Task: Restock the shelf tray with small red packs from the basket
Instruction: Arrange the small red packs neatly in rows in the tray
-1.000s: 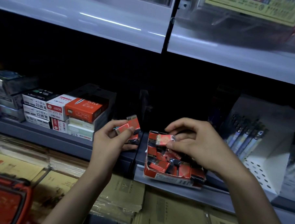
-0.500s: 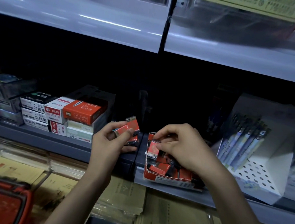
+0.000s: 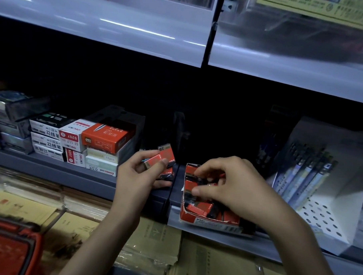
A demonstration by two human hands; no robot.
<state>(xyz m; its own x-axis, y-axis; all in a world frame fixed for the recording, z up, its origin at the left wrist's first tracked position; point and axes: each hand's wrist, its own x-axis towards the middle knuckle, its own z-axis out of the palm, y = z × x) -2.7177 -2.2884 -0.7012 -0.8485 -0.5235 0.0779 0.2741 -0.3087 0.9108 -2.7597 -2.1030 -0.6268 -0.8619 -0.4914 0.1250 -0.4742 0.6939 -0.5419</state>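
Several small red packs (image 3: pixel 162 160) sat clenched in left hand (image 3: pixel 140 176); right hand (image 3: pixel 226 187) fingers (image 3: pixel 197 192) pinched one into tray (image 3: pixel 193 218), seating probably next.

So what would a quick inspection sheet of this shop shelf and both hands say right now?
Surface: grey shelf, dimly lit.
Job's things: torn red tray at the shelf edge, part filled with small red packs; red basket at lower left.
Clutter: stacked boxes to the left, pen display to the right, brown envelopes below.
Hands: left hand holds several red packs; right hand works inside the tray, grip unclear.
Cables: nothing seen.
Surroundings: upper shelf overhead.
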